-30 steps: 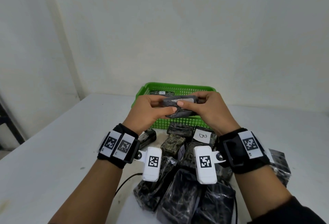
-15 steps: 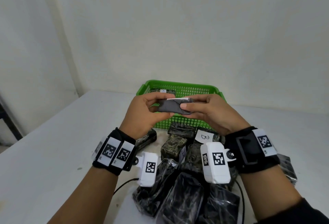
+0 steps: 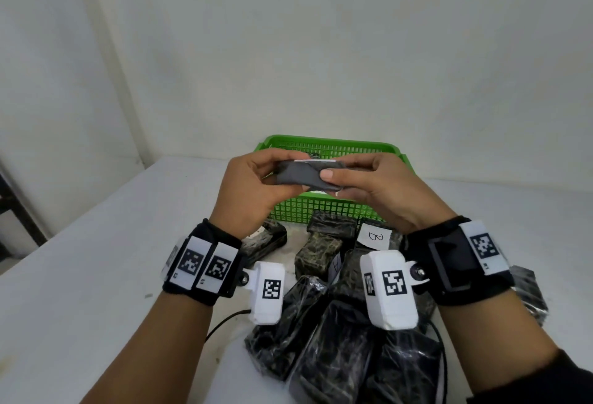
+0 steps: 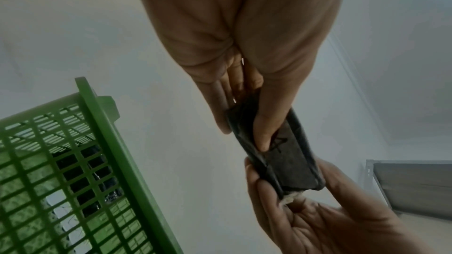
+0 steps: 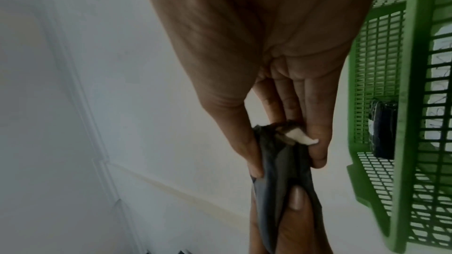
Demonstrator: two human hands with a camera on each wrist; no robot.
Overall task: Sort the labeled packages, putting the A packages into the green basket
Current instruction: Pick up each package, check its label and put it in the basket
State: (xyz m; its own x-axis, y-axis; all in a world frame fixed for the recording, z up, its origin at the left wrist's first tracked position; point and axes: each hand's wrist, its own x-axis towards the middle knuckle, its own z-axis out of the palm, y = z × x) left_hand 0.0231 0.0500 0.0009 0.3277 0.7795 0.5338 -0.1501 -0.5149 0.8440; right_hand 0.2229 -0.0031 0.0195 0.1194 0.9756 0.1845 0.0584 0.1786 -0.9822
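Both hands hold one dark grey wrapped package (image 3: 305, 174) level in the air just in front of the green basket (image 3: 324, 208). My left hand (image 3: 256, 185) pinches its left end, my right hand (image 3: 369, 182) its right end, thumbs on the near face. In the left wrist view the package (image 4: 288, 161) shows a drawn mark that looks like an A beside my thumb. The right wrist view shows the package (image 5: 278, 181) edge-on with a white scrap at its end. Inside the basket (image 5: 411, 103) lies a dark package (image 5: 382, 128).
A heap of dark and camouflage-wrapped packages (image 3: 337, 323) lies on the white table (image 3: 80, 275) under my wrists; one carries a white label marked B (image 3: 373, 237). A black cable (image 3: 224, 323) runs over the table. A white wall stands behind the basket.
Both hands have lifted the package a little and turned it, so its broad grey face now points toward me. The view has drifted slightly; the basket sits a bit further right.
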